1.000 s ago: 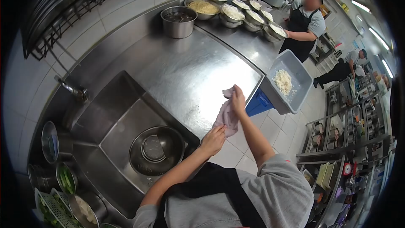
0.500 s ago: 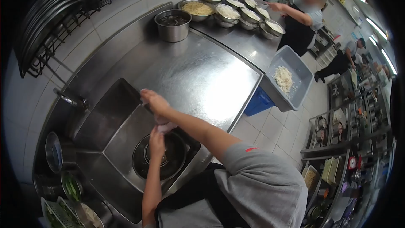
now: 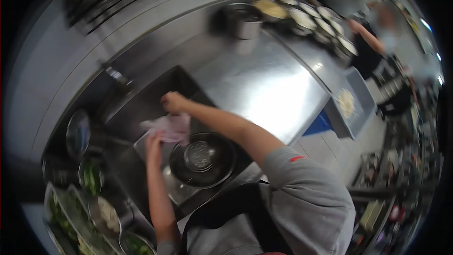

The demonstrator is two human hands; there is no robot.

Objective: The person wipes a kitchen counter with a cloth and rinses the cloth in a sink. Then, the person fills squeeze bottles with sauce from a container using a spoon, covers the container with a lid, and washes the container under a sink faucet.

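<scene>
Both hands out over the sink (image 3: 153, 106), frame smeared by motion.

Left hand (image 3: 154, 142): fingers bent, nearly closed, pinching the near left part of a pale pink cloth (image 3: 175, 129). Cloth crumpled, spread to the right of these fingers and just below the right hand, above the sink floor.

Right hand (image 3: 173, 102): above and a little right of the left one. Fingers look curled in; blur hides how tightly they close, and I cannot tell whether they have hold of the cloth, whose upper edge comes up close under the wrist.

Right of the left hand and lower than the cloth: a dark round pan (image 3: 222, 167) in the sink, a smaller round metal piece (image 3: 198, 156) inside it. Cloth's lower edge overlaps the pan's rim in view; contact unclear.

Up and left of the right hand: faucet (image 3: 117, 74). To its right: steel counter (image 3: 264, 85). Farther up: metal pot (image 3: 244, 23), then a cluster of filled bowls (image 3: 304, 22), with another person's forearm (image 3: 369, 37) beyond.

Well right of both hands: grey tub (image 3: 369, 99) with pale crumbly food (image 3: 346, 103), blue bin (image 3: 319, 124) beside it.

Below and left of the left hand: container of green vegetables (image 3: 89, 178), white basket (image 3: 88, 217).
</scene>
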